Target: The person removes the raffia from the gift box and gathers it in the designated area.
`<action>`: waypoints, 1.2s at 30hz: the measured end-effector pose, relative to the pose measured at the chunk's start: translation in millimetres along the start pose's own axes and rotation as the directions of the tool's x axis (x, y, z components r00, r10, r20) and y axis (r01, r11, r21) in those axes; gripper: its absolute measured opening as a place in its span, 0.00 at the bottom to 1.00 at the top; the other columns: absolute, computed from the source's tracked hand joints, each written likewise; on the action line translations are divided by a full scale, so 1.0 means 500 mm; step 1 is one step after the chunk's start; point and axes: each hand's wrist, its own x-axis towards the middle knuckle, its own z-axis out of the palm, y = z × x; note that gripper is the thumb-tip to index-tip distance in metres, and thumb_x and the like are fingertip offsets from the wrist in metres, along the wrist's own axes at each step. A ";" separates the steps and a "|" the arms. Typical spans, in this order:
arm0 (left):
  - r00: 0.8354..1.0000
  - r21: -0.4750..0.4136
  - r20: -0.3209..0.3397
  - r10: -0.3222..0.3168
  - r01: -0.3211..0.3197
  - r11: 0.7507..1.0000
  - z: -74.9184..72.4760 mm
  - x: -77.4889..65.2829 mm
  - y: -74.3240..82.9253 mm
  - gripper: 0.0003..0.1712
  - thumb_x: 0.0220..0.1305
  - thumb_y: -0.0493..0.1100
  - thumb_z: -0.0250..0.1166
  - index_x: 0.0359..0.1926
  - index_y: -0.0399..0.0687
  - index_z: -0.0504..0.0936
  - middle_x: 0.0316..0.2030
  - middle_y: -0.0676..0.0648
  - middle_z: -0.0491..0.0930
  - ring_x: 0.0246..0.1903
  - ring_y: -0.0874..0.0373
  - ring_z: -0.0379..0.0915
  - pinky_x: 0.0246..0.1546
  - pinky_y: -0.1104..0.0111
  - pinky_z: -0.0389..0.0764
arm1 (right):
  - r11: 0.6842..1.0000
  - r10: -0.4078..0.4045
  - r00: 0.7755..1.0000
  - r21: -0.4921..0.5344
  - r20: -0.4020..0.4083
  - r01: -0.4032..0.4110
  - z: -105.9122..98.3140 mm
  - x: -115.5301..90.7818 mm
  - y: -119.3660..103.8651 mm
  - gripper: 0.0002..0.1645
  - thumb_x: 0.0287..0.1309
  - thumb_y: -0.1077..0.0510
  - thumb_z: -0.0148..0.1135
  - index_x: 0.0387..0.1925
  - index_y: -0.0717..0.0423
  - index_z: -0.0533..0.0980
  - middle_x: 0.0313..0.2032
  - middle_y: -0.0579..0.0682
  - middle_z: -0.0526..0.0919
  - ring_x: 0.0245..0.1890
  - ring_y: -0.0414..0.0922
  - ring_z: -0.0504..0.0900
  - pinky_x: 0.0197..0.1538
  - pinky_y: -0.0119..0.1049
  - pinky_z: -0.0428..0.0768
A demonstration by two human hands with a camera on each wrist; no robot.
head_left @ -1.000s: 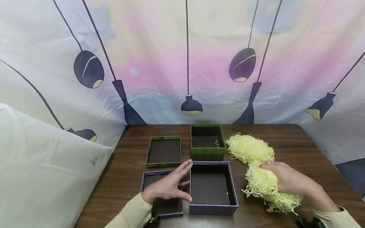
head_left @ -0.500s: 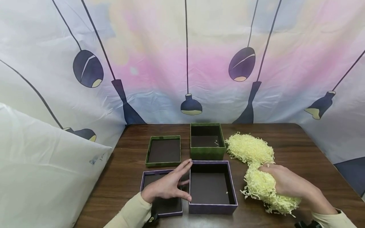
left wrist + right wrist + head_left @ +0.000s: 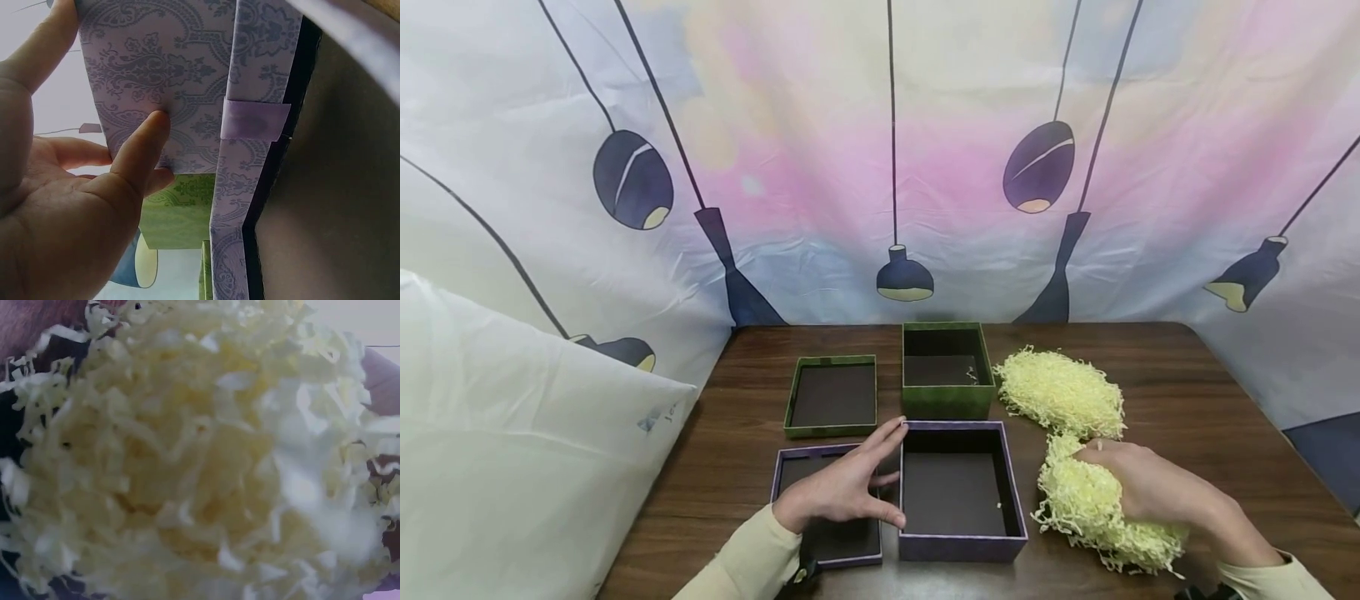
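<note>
Yellow shredded paper [image 3: 1078, 500] bunches under and around my right hand [image 3: 1165, 487], whose curled fingers grip it at the right of the table. In the right wrist view this shredded paper [image 3: 187, 456] fills nearly everything and hides most of the fingers. My left hand [image 3: 842, 492] has its fingers spread along the left wall of an open purple box [image 3: 958, 548]. The left wrist view shows a fingertip against the patterned side of the purple box [image 3: 156, 69]. Inside, the box is dark, with a tiny pale scrap on its floor.
A second heap of shredded paper [image 3: 1060, 392] lies behind the gripped clump. Behind the purple box stands an open green box [image 3: 947, 402] with a few shreds inside. At left lie a green lid [image 3: 833, 396] and a purple lid [image 3: 846, 546], partly under my left arm.
My right hand has shifted slightly toward the front left with its clump, which draws away from the heap behind. The left hand stays at the purple box.
</note>
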 end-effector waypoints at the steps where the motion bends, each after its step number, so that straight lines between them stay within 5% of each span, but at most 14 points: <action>1: 1.000 -0.001 -0.002 -0.002 0.002 1.000 0.000 0.000 0.001 0.66 0.50 0.40 0.76 0.77 0.45 0.36 0.77 0.48 0.27 0.75 0.44 0.39 0.62 0.67 0.73 | 1.000 0.005 1.000 0.008 0.010 -0.005 0.000 0.000 0.000 0.50 0.22 0.82 0.51 0.57 0.55 0.76 0.56 0.58 0.79 0.58 0.62 0.76 0.54 0.53 0.80; 16: 1.000 0.004 0.009 -0.003 0.003 1.000 -0.004 0.001 0.002 0.67 0.50 0.43 0.76 0.78 0.47 0.36 0.77 0.51 0.26 0.75 0.45 0.39 0.60 0.73 0.74 | 0.995 0.050 0.992 0.077 0.114 -0.059 0.014 -0.010 -0.001 0.47 0.25 0.75 0.60 0.59 0.60 0.74 0.60 0.74 0.70 0.57 0.69 0.73 0.49 0.55 0.82; 30: 1.000 0.018 0.007 -0.005 0.005 1.000 -0.005 0.000 0.001 0.67 0.51 0.43 0.76 0.78 0.49 0.36 0.77 0.53 0.27 0.75 0.46 0.39 0.60 0.75 0.73 | 0.996 0.056 0.983 0.065 0.177 -0.068 0.010 -0.009 -0.006 0.49 0.27 0.70 0.67 0.62 0.58 0.71 0.63 0.73 0.67 0.60 0.72 0.68 0.53 0.65 0.76; 36: 1.000 0.021 0.009 0.006 -0.006 1.000 -0.003 -0.001 -0.002 0.67 0.51 0.43 0.76 0.78 0.48 0.36 0.77 0.49 0.26 0.76 0.46 0.37 0.61 0.74 0.72 | 0.994 0.026 0.986 0.103 0.166 -0.044 0.010 -0.013 -0.008 0.54 0.31 0.48 0.79 0.66 0.51 0.69 0.63 0.75 0.64 0.58 0.75 0.68 0.48 0.65 0.78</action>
